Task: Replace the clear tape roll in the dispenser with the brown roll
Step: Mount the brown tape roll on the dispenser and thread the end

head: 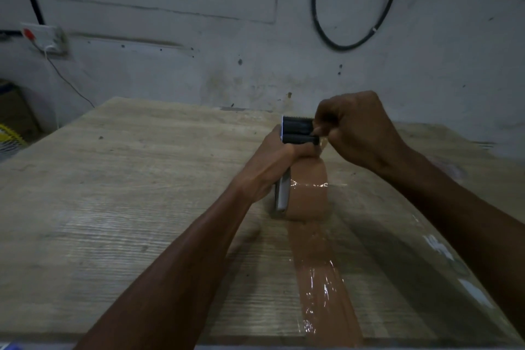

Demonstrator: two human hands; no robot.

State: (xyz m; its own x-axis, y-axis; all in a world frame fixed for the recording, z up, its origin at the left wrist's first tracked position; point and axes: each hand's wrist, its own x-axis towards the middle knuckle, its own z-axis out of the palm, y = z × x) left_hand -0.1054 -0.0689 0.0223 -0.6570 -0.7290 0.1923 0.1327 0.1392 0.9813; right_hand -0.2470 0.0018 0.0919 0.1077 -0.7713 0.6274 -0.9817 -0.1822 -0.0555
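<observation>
A brown tape roll (309, 193) sits in the metal dispenser (298, 129), which stands on the wooden table (127, 193) right of centre. My left hand (272, 167) grips the dispenser's frame from the left side. My right hand (358, 128) pinches at the black toothed head of the dispenser from the right, fingers closed on it. A long strip of brown tape (321, 278) lies stuck on the table from the roll toward the near edge. I see no clear roll.
A grey wall stands close behind the table, with a black cable loop (349, 42) hanging on it. A wall socket with a white wire (45, 37) is at the left. A cardboard box (14, 111) and something yellow stand left of the table.
</observation>
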